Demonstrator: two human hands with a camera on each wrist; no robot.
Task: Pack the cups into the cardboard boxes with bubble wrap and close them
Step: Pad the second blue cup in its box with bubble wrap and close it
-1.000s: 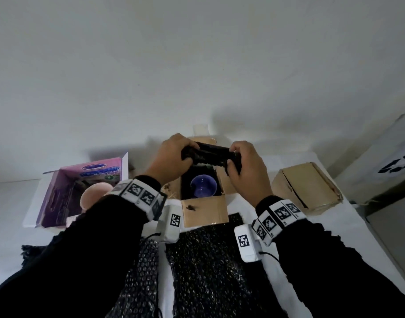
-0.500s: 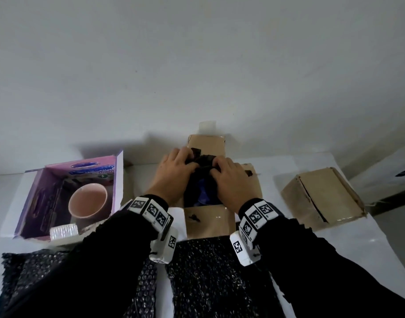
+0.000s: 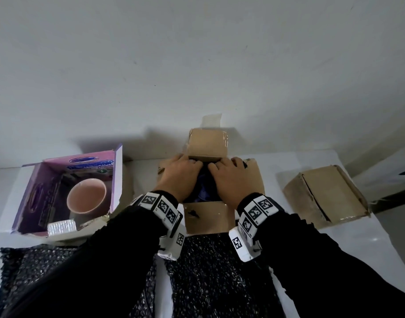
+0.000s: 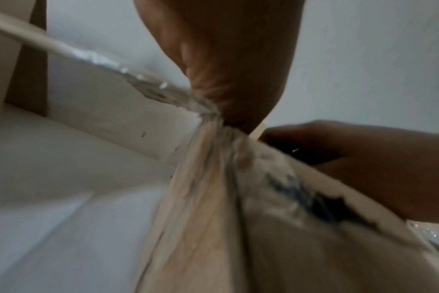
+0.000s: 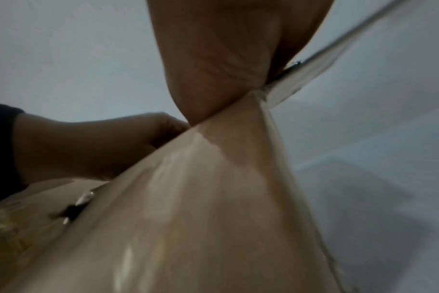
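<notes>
Black bubble wrap sheets [image 3: 210, 276] spread flat on the white table [image 3: 369, 244], nearest of all, under both black sleeves. Ahead of the wrists, an open cardboard box [image 3: 208, 218], near flap folded toward the body, far flap standing upright. Left hand [image 3: 182, 177] and right hand [image 3: 229, 180] side by side over the box mouth, palms down, fingers bent down into the opening against a dark wad of bubble wrap [image 3: 202, 180]; cannot tell from any view whether the fingers press it or pinch it. A sliver of purple cup [image 3: 205, 195] showing between the two hands, inside the box, under the wrap. From the wrist views, only blurred cardboard flaps and the heels of the hands, fingertips hidden inside the box. Well to the left of the left hand, a purple printed carton [image 3: 36, 196] lying open, a pink cup [image 3: 86, 195] upright inside it, a small silvery packet [image 3: 61, 227] at its near edge. Well to the right of the right hand, a closed cardboard box [image 3: 328, 196], apart from everything else. Beyond the hands, a strip of tape [image 3: 212, 119] on the pale wall [image 3: 197, 65].
</notes>
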